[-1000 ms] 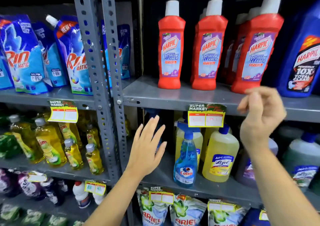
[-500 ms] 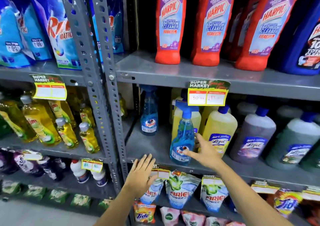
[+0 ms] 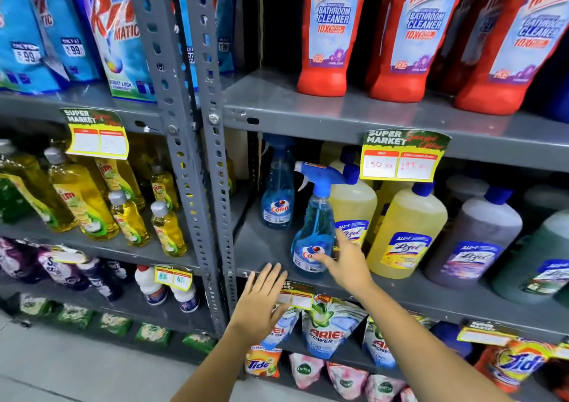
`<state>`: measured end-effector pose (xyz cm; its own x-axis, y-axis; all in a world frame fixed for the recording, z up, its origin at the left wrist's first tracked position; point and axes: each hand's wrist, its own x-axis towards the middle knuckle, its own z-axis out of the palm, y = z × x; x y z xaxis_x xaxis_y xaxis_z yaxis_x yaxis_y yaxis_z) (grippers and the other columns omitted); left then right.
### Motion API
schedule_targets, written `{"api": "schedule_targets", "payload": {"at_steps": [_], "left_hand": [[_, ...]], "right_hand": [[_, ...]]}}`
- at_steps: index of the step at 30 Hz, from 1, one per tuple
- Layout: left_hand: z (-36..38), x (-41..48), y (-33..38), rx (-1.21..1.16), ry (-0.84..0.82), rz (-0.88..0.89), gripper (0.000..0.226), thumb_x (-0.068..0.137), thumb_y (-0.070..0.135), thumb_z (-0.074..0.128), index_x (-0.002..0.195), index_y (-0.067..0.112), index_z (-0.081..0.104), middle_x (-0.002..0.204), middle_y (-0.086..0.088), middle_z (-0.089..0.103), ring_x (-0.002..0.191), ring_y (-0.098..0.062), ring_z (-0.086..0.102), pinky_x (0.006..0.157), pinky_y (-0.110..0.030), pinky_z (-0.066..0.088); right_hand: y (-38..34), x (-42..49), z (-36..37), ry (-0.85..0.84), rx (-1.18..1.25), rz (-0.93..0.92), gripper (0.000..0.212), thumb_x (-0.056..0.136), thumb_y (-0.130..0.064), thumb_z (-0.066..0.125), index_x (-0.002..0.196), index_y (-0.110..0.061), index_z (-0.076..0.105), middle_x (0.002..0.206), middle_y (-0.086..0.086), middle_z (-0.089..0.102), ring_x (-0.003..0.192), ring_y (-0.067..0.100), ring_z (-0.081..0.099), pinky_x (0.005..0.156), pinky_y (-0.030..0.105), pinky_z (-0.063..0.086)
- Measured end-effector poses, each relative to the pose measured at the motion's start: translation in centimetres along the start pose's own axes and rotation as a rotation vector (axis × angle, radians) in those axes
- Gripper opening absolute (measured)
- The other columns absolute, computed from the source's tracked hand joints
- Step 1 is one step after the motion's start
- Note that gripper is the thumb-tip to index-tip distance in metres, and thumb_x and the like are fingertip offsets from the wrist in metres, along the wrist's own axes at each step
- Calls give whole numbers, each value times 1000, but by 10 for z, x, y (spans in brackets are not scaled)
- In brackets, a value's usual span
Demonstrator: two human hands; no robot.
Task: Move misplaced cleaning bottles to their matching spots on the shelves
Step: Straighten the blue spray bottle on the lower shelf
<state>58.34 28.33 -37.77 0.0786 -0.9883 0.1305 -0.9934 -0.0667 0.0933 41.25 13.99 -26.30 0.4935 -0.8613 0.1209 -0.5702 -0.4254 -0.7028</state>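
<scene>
A blue Colin spray bottle (image 3: 314, 216) stands at the front of the middle shelf (image 3: 264, 247), right in front of the yellow Lizol bottles (image 3: 403, 232). My right hand (image 3: 346, 263) is open with fingers spread, its thumb and fingertips touching the bottle's lower label, not closed around it. A second Colin spray bottle (image 3: 277, 195) stands further back on the left of the same shelf. My left hand (image 3: 261, 303) hovers open, palm down, in front of the shelf edge below, holding nothing.
Red Harpic bottles (image 3: 326, 32) line the shelf above. Purple and green Lizol bottles (image 3: 477, 241) stand to the right. Yellow Vim bottles (image 3: 83, 201) fill the left bay past the grey uprights (image 3: 197, 155). Ariel pouches (image 3: 326, 330) hang below. A price tag (image 3: 400, 161) juts from the upper shelf edge.
The view has dropped and closed in on the middle shelf. My right hand came down from the upper shelf to the front Colin bottle. My left hand lowered to the shelf edge.
</scene>
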Motion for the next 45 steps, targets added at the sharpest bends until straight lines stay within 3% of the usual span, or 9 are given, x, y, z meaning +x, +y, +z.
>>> {"api": "schedule_targets", "payload": {"at_steps": [3,9,14,18,22,45], "left_hand": [[4,0,0,0,11,-5,65,101,53,32,153,17,19,160,-3,16,147,-20,4,114,-44,5],[7,-1,1,45,12,-27,68,98,54,39,152,15,24,158,-6,26,146,-23,17,113,-45,11],[9,-1,1,51,45,-15,69,97,52,41,152,15,22,158,-6,27,145,-23,19,111,-46,15],[9,-2,1,56,69,-19,67,98,53,39,152,16,22,158,-6,25,145,-24,20,115,-48,19],[8,-3,1,55,63,-18,67,99,51,39,153,15,21,159,-6,22,146,-24,16,111,-46,14],[5,0,-5,60,30,-23,66,101,53,32,154,17,15,161,-4,15,148,-23,9,113,-45,9]], "right_hand": [[-9,5,13,8,-5,-23,60,80,-30,77,128,-11,47,116,10,70,104,28,67,84,41,56],[-31,22,34,3,-21,-38,55,82,-29,75,124,-11,45,116,12,70,104,30,67,80,38,56],[-45,43,45,-79,33,-50,52,83,-22,74,126,-13,45,124,9,67,112,27,64,86,35,55],[-50,54,53,-149,67,-71,51,84,-20,73,126,-18,44,125,7,67,112,23,65,92,40,55],[-52,57,59,-180,83,-78,56,84,-22,73,130,-21,41,127,6,66,113,22,65,93,42,55],[-53,58,63,-137,67,-85,59,84,-24,74,132,-20,41,126,7,67,110,22,66,87,41,58]]}}
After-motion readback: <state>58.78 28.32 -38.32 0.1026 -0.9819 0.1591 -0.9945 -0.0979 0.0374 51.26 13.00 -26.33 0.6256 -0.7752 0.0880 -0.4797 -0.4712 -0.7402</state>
